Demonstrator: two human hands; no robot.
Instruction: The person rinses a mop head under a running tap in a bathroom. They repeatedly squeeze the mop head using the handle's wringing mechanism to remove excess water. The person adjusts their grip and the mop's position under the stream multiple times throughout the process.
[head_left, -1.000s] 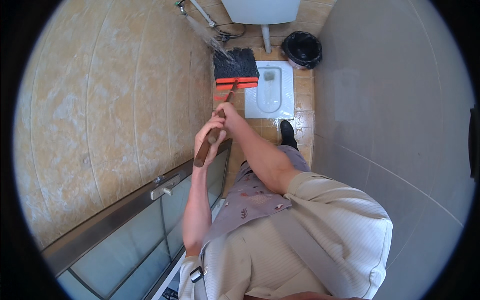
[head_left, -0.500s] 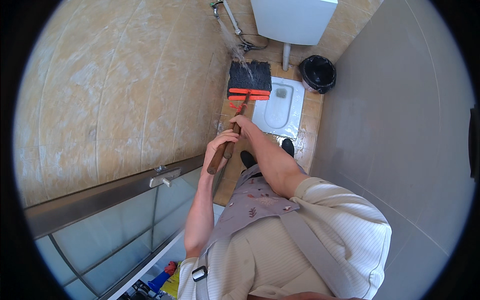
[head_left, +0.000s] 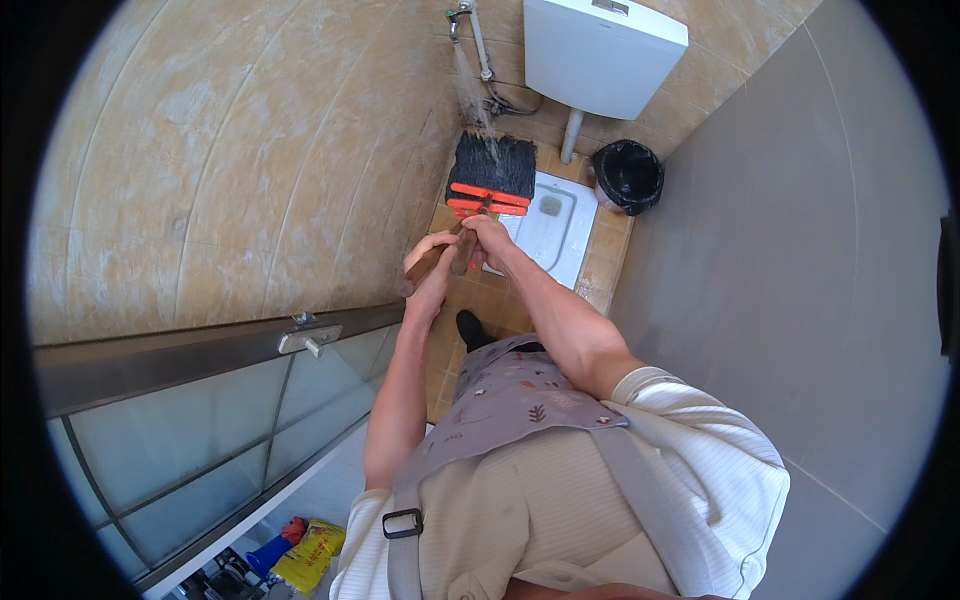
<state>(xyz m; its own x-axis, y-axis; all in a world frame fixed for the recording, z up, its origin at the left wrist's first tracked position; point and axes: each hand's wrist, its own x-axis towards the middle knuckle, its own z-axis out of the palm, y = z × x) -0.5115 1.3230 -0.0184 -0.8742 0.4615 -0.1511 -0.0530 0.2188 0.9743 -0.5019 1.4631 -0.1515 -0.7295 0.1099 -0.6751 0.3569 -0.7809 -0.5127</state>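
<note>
Two brooms with black bristles (head_left: 490, 165) and red heads (head_left: 488, 198) are held side by side, bristles pointing away from me. Their brown wooden handles (head_left: 428, 264) slant back toward me. My left hand (head_left: 432, 278) is closed around the handles near their ends. Closer to the red heads, my right hand (head_left: 487, 238) is closed on the handles too. Water (head_left: 470, 90) pours from a wall tap (head_left: 457, 14) onto the bristles. The brooms cover the left part of the white squat toilet (head_left: 560, 225).
A white cistern (head_left: 605, 60) hangs on the far wall, with a black-lined bin (head_left: 630, 175) below right. Tiled wall is on the left, a grey partition (head_left: 770, 240) on the right. A framed glass door (head_left: 190, 430) with a latch (head_left: 310, 338) stands at lower left.
My hands have come nearer the broom heads in view, and the handles look shorter. The view has shifted, so more cistern shows. One of my black shoes is no longer visible.
</note>
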